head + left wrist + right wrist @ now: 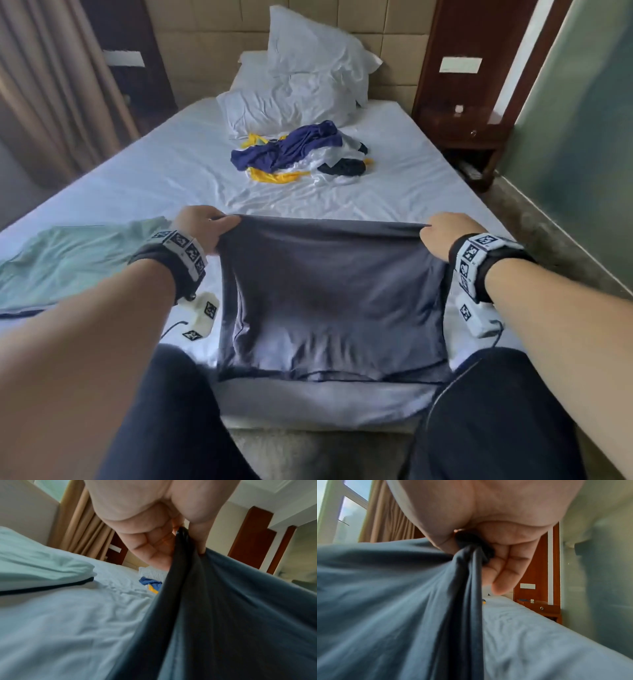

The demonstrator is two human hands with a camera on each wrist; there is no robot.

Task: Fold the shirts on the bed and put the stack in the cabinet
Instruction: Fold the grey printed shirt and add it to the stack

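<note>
A dark grey shirt [329, 301] hangs stretched between both hands above the near end of the bed [154, 171]; its lower hem lies at the bed's edge. My left hand [205, 228] pinches its top left corner, and my right hand [442, 233] pinches its top right corner. In the left wrist view the left hand [185, 536] has the grey shirt [223, 615] bunched between thumb and fingers. In the right wrist view the right hand [481, 550] grips the gathered grey shirt [393, 601]. A pale green shirt [68, 260] lies flat at the near left. A heap of blue, yellow and white shirts [301, 154] lies mid-bed.
Two white pillows [308, 82] lean at the padded headboard. A dark wooden nightstand [469, 137] stands right of the bed, beside a greenish wall. Beige curtains [41, 85] hang at the left. My knees in dark trousers [496, 411] press against the bed's foot.
</note>
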